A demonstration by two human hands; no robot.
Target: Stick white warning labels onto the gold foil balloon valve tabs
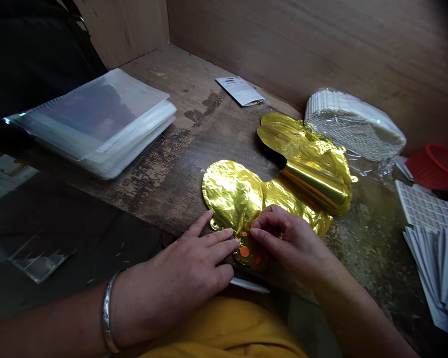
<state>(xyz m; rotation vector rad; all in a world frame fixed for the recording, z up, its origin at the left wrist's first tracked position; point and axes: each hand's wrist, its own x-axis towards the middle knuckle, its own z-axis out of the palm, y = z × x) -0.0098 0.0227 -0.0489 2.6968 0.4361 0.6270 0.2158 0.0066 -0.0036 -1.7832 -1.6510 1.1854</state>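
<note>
A flat gold foil balloon (246, 191) lies crumpled on the worn wooden table (171, 164), one part rolled into a shiny fold at the right. My left hand (186, 276) rests flat with fingers stretched out, fingertips pressing the balloon's near edge. My right hand (287, 241) has its fingers curled and pinched on the same near edge, just above a small orange-spotted tab. A silver bangle sits on my left wrist.
A stack of clear plastic bags (100, 124) lies at the left. A white printed card (241, 90) is at the back. A wrapped bundle of white packets (353, 124), a red basket (438, 166) and sheets of labels (433, 219) are at the right. Wooden walls enclose the back.
</note>
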